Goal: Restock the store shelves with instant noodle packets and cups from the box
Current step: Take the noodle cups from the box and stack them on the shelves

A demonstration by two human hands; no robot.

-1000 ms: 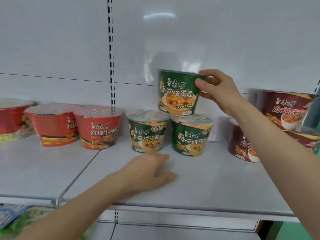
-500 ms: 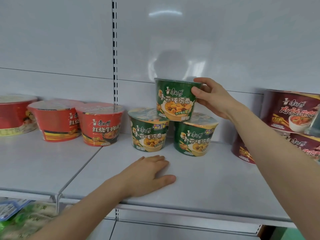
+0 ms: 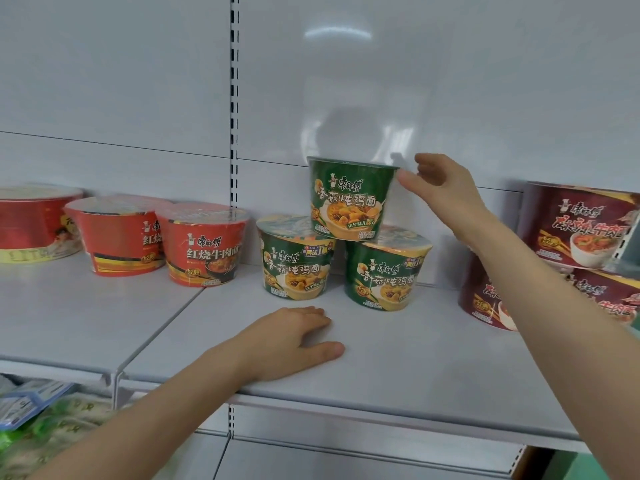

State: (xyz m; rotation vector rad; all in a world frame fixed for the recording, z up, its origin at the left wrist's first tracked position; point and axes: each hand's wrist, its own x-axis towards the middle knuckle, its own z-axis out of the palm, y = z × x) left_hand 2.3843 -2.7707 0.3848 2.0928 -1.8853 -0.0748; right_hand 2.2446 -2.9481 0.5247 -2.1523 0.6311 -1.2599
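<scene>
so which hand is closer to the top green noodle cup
Right. The right hand is at the right rim of the top green cup, thumb about touching it. The left hand lies flat on the shelf below it.

Bright, even light falls from overhead. A lamp glares as a pale streak on the glossy back panel [image 3: 450,81], a dim round reflection below it. Soft shadows sit under the green cups [image 3: 384,271] and the left hand [image 3: 291,341]. Lines bow toward the borders; the maroon cups [image 3: 581,230] at right smear slightly.
</scene>
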